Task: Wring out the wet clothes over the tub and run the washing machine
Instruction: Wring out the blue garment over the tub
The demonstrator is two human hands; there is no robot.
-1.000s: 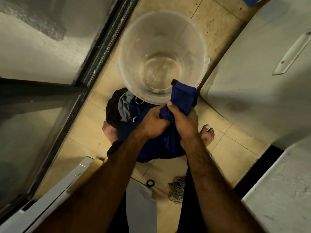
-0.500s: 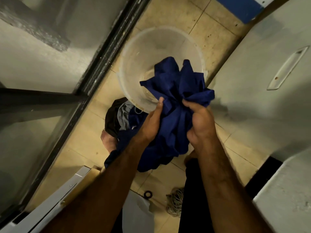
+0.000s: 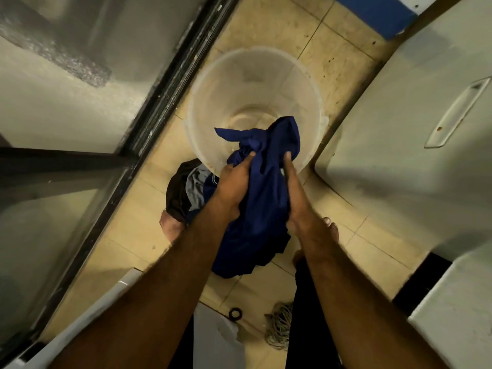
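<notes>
The left hand (image 3: 234,183) and right hand (image 3: 296,201) hold a blue garment (image 3: 266,187) over the clear tub (image 3: 213,102).

Blue garment (image 3: 263,198): dark blue, crumpled, bunched lengthwise, held between left hand (image 3: 234,187) and right hand (image 3: 295,198); upper end lies over the tub's near rim. Tub (image 3: 221,89): round, translucent plastic, upright on the tiled floor. Remaining clothes (image 3: 191,190): dark and grey heap on the floor just beside the tub
</notes>
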